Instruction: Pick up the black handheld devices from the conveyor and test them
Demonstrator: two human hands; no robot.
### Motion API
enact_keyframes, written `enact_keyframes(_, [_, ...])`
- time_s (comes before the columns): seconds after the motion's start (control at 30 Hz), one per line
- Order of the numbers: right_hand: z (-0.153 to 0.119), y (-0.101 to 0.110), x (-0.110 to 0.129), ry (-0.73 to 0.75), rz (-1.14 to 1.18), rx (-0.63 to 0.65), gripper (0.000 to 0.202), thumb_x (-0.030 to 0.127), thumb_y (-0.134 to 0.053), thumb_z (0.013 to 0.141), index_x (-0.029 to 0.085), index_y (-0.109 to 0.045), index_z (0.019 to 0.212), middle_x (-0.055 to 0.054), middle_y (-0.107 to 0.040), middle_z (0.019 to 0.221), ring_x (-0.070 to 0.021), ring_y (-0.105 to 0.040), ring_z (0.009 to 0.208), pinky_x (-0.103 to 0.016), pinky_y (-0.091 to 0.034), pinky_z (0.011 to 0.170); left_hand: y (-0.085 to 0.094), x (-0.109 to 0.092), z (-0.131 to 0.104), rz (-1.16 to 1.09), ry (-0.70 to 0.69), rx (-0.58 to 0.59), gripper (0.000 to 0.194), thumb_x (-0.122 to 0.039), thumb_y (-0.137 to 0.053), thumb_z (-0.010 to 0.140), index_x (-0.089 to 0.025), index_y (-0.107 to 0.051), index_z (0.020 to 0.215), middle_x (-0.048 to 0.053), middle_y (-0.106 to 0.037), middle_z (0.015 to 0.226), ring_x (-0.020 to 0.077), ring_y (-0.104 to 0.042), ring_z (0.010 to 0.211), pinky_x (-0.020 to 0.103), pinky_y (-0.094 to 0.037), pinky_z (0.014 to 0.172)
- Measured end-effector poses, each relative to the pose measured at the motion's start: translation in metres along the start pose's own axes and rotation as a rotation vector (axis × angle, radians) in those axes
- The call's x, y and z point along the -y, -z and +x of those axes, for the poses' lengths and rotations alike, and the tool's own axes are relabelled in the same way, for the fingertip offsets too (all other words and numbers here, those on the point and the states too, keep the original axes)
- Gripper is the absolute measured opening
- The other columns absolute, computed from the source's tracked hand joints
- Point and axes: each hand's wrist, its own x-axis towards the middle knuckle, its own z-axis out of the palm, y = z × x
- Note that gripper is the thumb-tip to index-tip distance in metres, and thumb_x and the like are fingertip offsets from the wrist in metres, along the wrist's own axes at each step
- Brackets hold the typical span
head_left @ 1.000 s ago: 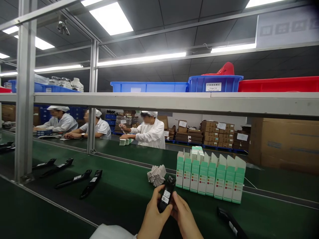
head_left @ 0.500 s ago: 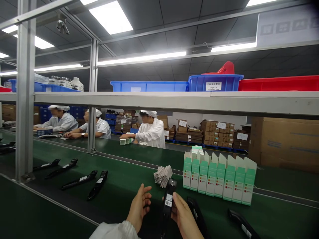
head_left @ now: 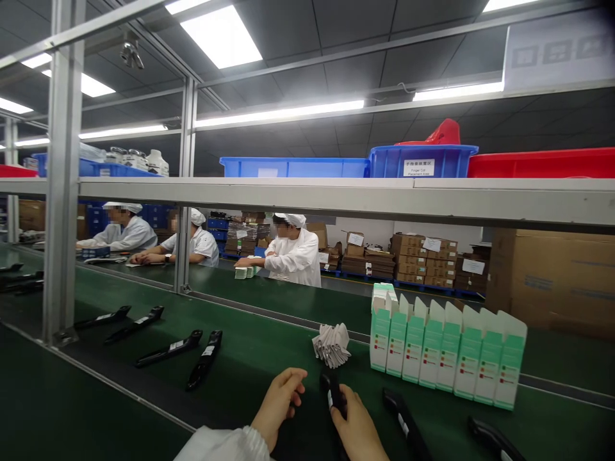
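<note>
My right hand (head_left: 356,428) is closed round a black handheld device (head_left: 331,396) with a white label, low over the green belt. Just left of it, my left hand (head_left: 281,403) is raised with bent fingers apart, holding nothing. Beyond the device lies a bundle of folded white papers (head_left: 332,346). A row of open green-and-white boxes (head_left: 446,352) stands upright to the right. Two more black devices, one near my right hand (head_left: 404,422) and one farther right (head_left: 494,440), lie on the belt.
Several black devices (head_left: 204,360) lie on the belt (head_left: 250,346) at left. A metal post (head_left: 62,192) rises at left, and a shelf (head_left: 307,192) with blue and red bins crosses above. Three people in white work across the line.
The held device has turned, so its label faces me less, and it sits lower. My left fingers have drawn closer together. The view has shifted, moving the boxes rightward.
</note>
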Motion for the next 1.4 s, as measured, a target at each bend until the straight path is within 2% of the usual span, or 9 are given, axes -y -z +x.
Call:
enact_keyframes(0.2, [-0.003, 0.007, 0.008, 0.057, -0.339, -0.036, 0.043, 0.022, -0.058, 0.064, 0.018, -0.062, 0.106, -0.016, -0.055, 0.121, -0.0343, -0.045, 0.115, -0.042, -0.034, 0.095, -0.001, 0.001, 0.003, 0.082, -0.041, 0.04, 0.027, -0.043, -0.056, 0.068, -0.019, -0.06, 0.079, -0.003, -0.05, 0.066, 0.0079, -0.044, 0.053, 0.018, -0.026, 0.046])
enact_keyframes(0.3, [-0.005, 0.01, 0.018, 0.175, -0.371, -0.023, 0.04, 0.028, -0.054, 0.071, 0.022, -0.061, 0.109, -0.011, -0.053, 0.123, -0.0338, -0.044, 0.116, -0.042, -0.036, 0.092, 0.014, -0.005, 0.011, 0.295, -0.154, 0.044, 0.026, -0.041, -0.05, 0.074, -0.019, -0.059, 0.082, -0.001, -0.053, 0.07, 0.0113, -0.049, 0.057, 0.022, -0.034, 0.051])
enact_keyframes(0.43, [-0.007, 0.003, 0.018, 0.283, -0.32, 0.09, 0.029, 0.037, -0.047, 0.079, 0.03, -0.063, 0.102, -0.005, -0.059, 0.113, -0.0291, -0.051, 0.107, -0.037, -0.038, 0.088, 0.062, -0.015, 0.023, 0.847, -0.42, -0.268, 0.033, -0.025, -0.049, 0.074, -0.019, -0.057, 0.105, 0.009, -0.058, 0.105, 0.0232, -0.052, 0.102, 0.032, -0.039, 0.086])
enact_keyframes(0.57, [-0.011, -0.011, 0.011, 0.402, -0.323, 0.059, 0.028, 0.036, -0.039, 0.083, 0.029, -0.064, 0.093, -0.006, -0.062, 0.099, -0.0243, -0.057, 0.091, -0.034, -0.041, 0.081, 0.11, -0.02, 0.03, 0.938, -0.163, -0.538, 0.053, -0.012, -0.045, 0.071, -0.007, -0.041, 0.124, 0.021, -0.042, 0.129, 0.0334, -0.032, 0.125, 0.045, -0.028, 0.099])
enact_keyframes(0.7, [-0.013, -0.015, 0.006, 0.436, -0.343, 0.07, 0.029, 0.036, -0.037, 0.082, 0.027, -0.062, 0.095, -0.006, -0.061, 0.094, -0.0211, -0.058, 0.082, -0.031, -0.044, 0.071, 0.124, -0.019, 0.032, 0.781, -0.017, -0.549, 0.05, -0.005, -0.044, 0.064, -0.005, -0.047, 0.114, 0.026, -0.05, 0.118, 0.04, -0.032, 0.125, 0.054, -0.026, 0.096])
enact_keyframes(0.93, [-0.01, -0.015, 0.006, 0.427, -0.184, 0.03, 0.03, 0.041, -0.042, 0.079, 0.025, -0.065, 0.091, -0.006, -0.064, 0.084, -0.0186, -0.059, 0.071, -0.027, -0.044, 0.058, 0.082, -0.024, 0.022, 0.202, 0.067, -0.246, 0.028, -0.02, -0.038, 0.076, -0.016, -0.055, 0.098, 0.009, -0.064, 0.084, 0.02, -0.062, 0.087, 0.027, -0.048, 0.066])
enact_keyframes(1.07, [-0.004, -0.016, 0.004, 0.315, -0.01, -0.009, 0.039, 0.054, -0.048, 0.075, 0.023, -0.066, 0.089, -0.007, -0.067, 0.083, -0.0196, -0.06, 0.068, -0.027, -0.046, 0.059, 0.044, -0.025, 0.009, -0.125, 0.106, -0.044, 0.025, -0.028, -0.039, 0.079, -0.014, -0.059, 0.085, 0.005, -0.06, 0.07, 0.0113, -0.057, 0.061, 0.017, -0.04, 0.045])
enact_keyframes(1.2, [-0.001, -0.01, 0.006, 0.227, 0.052, 0.119, 0.046, 0.061, -0.053, 0.07, 0.022, -0.067, 0.089, -0.007, -0.068, 0.084, -0.0193, -0.059, 0.065, -0.028, -0.047, 0.062, 0.013, -0.025, -0.004, -0.544, 0.194, 0.139, 0.032, -0.043, -0.051, 0.078, -0.015, -0.059, 0.09, 0.001, -0.056, 0.065, 0.0082, -0.048, 0.05, 0.014, -0.027, 0.033])
enact_keyframes(1.4, [-0.009, -0.006, 0.024, 0.149, 0.14, 0.116, 0.053, 0.068, -0.057, 0.062, 0.021, -0.068, 0.083, -0.005, -0.066, 0.074, -0.0196, -0.057, 0.064, -0.028, -0.044, 0.057, -0.014, -0.025, -0.019, -0.555, 0.218, 0.231, 0.039, -0.048, -0.048, 0.08, -0.013, -0.058, 0.092, 0.002, -0.055, 0.064, 0.0091, -0.047, 0.05, 0.015, -0.026, 0.032])
